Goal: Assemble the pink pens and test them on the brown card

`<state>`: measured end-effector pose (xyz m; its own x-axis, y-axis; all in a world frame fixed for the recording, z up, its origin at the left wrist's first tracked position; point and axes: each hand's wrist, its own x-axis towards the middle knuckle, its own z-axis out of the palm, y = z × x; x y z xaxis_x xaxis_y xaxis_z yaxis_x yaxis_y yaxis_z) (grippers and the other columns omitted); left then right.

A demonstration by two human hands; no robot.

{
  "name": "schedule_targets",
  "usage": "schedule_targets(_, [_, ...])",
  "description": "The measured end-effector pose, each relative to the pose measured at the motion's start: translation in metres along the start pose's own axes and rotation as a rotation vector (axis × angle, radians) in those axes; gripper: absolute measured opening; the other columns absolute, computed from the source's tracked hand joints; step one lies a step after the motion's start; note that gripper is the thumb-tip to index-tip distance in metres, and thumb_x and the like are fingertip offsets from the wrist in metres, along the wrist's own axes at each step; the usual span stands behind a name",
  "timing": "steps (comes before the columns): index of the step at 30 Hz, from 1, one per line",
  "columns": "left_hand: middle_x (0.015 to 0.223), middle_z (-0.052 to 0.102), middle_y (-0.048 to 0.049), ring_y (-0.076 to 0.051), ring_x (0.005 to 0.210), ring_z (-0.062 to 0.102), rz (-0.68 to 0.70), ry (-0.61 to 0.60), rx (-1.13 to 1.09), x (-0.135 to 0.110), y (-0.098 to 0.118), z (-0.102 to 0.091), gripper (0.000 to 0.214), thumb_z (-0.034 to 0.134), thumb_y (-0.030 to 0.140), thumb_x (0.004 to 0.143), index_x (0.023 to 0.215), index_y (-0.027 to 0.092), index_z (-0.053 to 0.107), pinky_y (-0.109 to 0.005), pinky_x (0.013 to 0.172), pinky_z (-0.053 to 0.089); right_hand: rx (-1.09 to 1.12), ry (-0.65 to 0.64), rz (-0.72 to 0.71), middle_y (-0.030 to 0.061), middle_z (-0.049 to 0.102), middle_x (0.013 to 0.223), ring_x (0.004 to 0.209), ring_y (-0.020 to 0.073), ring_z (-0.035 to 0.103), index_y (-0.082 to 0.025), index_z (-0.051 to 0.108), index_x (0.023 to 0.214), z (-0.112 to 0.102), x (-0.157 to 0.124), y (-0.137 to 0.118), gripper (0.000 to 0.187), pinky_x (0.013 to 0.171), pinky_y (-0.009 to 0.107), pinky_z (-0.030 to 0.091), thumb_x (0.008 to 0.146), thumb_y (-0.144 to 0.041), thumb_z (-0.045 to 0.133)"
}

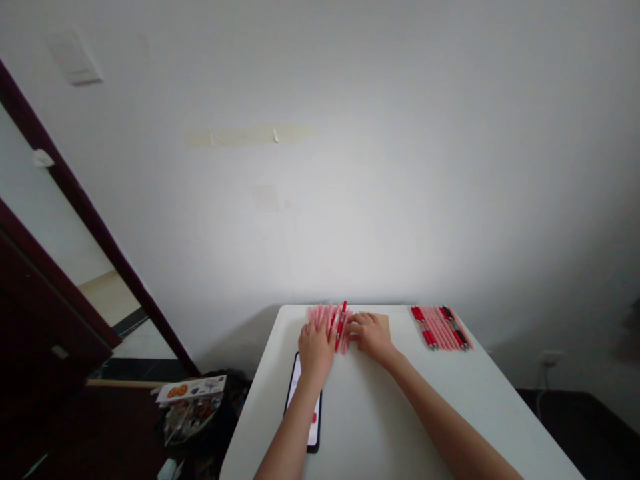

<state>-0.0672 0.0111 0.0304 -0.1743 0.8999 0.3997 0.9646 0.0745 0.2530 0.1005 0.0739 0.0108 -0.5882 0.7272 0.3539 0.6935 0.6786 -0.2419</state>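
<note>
At the far edge of the white table [360, 413] lies a group of pink pens [313, 312], with a red pen [343, 317] among them. My left hand [317, 345] rests on these pens with its fingers spread, covering part of them. My right hand [371, 335] is at the right side of the same group, its fingers bent and apart, the tips at the pens' edge. No pen shows in its grasp. Under and behind my right hand is a flat brown piece [383, 323], partly hidden.
To the right lies a row of pink pens [436, 327] with red and black ones among them. A phone [314, 437] lies partly beneath my left forearm. The wall [375, 200] stands behind the table. A bag of odds and ends [195, 413] is on the left.
</note>
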Motion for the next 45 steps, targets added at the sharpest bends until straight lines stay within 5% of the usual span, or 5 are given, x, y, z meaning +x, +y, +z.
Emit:
schedule_targets(9, [0.124,0.059,-0.0116,-0.025,0.114,0.052,-0.011,-0.022,0.011,-0.001,0.002,-0.003,0.042,0.037,0.038,0.090,0.124,0.022,0.056,-0.041,0.099,0.041,-0.073,-0.072,-0.010,0.0024,0.055,0.124,0.115,0.0218,0.043,-0.033,0.067,0.104,-0.009,0.001,-0.005,0.031,0.105,0.045,0.023,0.081,-0.015,0.057])
schedule_targets(21, [0.127,0.057,-0.0107,-0.025,0.112,0.052,0.062,0.073,-0.073,-0.003,0.006,0.001,0.041,0.041,0.033,0.088,0.127,0.026,0.054,-0.043,0.096,0.043,-0.069,0.093,-0.069,0.0023,0.060,0.115,0.110,0.0192,0.047,-0.030,0.068,0.095,-0.018,-0.002,-0.002,0.017,0.100,0.038,0.031,0.086,-0.021,0.057])
schedule_targets(27, [0.113,0.064,-0.0096,-0.026,0.109,0.054,0.129,0.144,-0.126,-0.002,0.022,0.003,0.032,0.050,0.033,0.084,0.111,0.027,0.065,-0.047,0.097,0.043,-0.013,0.152,-0.081,0.0021,0.063,0.109,0.105,0.0178,0.050,-0.026,0.067,0.085,-0.029,-0.013,0.003,0.012,0.095,0.035,0.036,0.088,-0.022,0.056])
schedule_targets(32, [0.114,0.063,-0.0070,-0.026,0.117,0.048,0.227,0.235,-0.196,-0.008,0.042,0.007,0.028,0.055,0.032,0.082,0.108,0.031,0.067,-0.052,0.104,0.035,0.015,0.213,-0.037,0.0032,0.065,0.104,0.103,0.0175,0.052,-0.023,0.066,0.085,-0.037,-0.030,0.014,0.009,0.092,0.033,0.038,0.087,-0.023,0.057])
schedule_targets(45, [0.109,0.063,-0.0058,-0.025,0.114,0.047,0.368,0.214,-0.330,-0.024,0.077,0.030,0.024,0.053,0.031,0.085,0.104,0.026,0.067,-0.054,0.103,0.037,-0.208,0.257,0.225,0.0018,0.067,0.087,0.094,0.0186,0.054,-0.026,0.065,0.090,-0.048,-0.084,0.031,0.017,0.098,0.039,0.029,0.091,-0.020,0.049])
